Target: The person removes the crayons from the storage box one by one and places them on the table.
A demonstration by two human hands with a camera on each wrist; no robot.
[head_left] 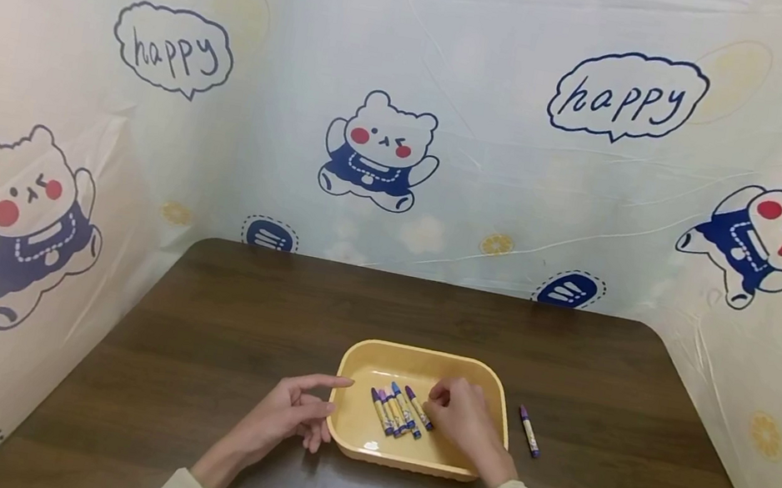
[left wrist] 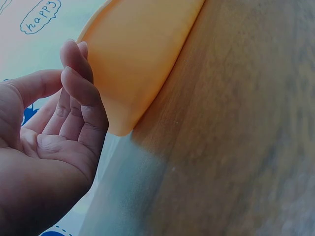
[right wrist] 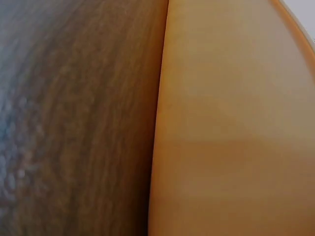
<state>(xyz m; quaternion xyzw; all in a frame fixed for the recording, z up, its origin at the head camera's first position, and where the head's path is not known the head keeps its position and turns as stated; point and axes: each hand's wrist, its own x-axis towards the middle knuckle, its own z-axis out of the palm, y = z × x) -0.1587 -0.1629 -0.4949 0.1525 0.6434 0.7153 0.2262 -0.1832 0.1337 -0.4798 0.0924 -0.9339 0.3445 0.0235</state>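
Observation:
Several crayons with yellow wrappers and purple or blue ends lie side by side in a shallow yellow tray. My right hand reaches inside the tray, its bent fingers close to the rightmost crayon. Whether those fingertips pinch anything is hidden. At the tray's left rim is my left hand, the index finger stretched over the edge and the other fingers loosely bent. Seen from the left wrist, that left hand holds nothing and lies against or just beside the tray wall.
One more crayon, purple-tipped, lies on the brown wooden table to the right of the tray. A printed cloth surrounds the table at the back and sides. The right wrist view holds only the tray's outer wall and tabletop.

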